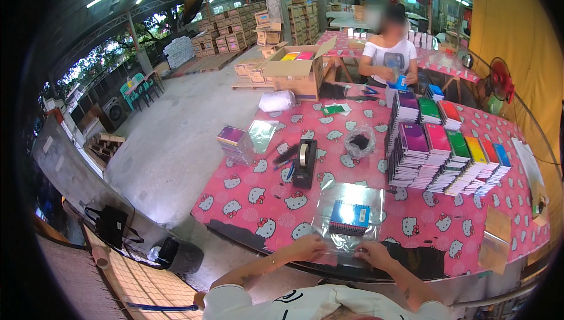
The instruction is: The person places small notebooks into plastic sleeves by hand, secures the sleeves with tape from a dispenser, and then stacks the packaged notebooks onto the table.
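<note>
A blue spiral notebook, perhaps a small stack of them, lies on a clear plastic sheet near the table's front edge. It is hard to tell whether the sheet is a flat piece or a bag. At the sheet's near left corner my left hand is closed, its fingers pinching the plastic. My right hand grips the near right corner the same way. The notebook sits just beyond and between the two hands, touched by neither. Glare on the plastic hides part of its edges.
Beyond the sheet stands a black tape dispenser with blue-handled scissors beside it. Tall notebook stacks rise at the right. A wrapped notebook pile is at the left. A co-worker handles notebooks across the pink table.
</note>
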Tool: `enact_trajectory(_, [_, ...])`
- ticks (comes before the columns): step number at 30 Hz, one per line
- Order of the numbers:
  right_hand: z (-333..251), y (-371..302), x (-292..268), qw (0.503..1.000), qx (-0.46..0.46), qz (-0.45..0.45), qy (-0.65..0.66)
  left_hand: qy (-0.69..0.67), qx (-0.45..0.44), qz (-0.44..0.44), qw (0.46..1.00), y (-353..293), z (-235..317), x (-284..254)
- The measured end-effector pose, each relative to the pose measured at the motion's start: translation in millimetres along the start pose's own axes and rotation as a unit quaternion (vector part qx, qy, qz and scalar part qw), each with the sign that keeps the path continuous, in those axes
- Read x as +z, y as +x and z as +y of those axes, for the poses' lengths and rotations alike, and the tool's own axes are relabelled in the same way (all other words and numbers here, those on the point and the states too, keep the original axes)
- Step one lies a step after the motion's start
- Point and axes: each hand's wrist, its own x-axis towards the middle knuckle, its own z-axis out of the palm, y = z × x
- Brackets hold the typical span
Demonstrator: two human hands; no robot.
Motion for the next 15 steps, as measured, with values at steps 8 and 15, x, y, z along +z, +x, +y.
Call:
enact_trajectory(8, [-7, 1, -1, 0.997, -0.052, 0.035, -0.049, 0.037, -0.089, 0.015, 0.995, 5, -3, 15])
enact_trajectory(15, [7, -6, 2, 0.995, -0.043, -0.005, -0.086, -0.070, -0.070, -0.044, 0.994, 5, -13, 9])
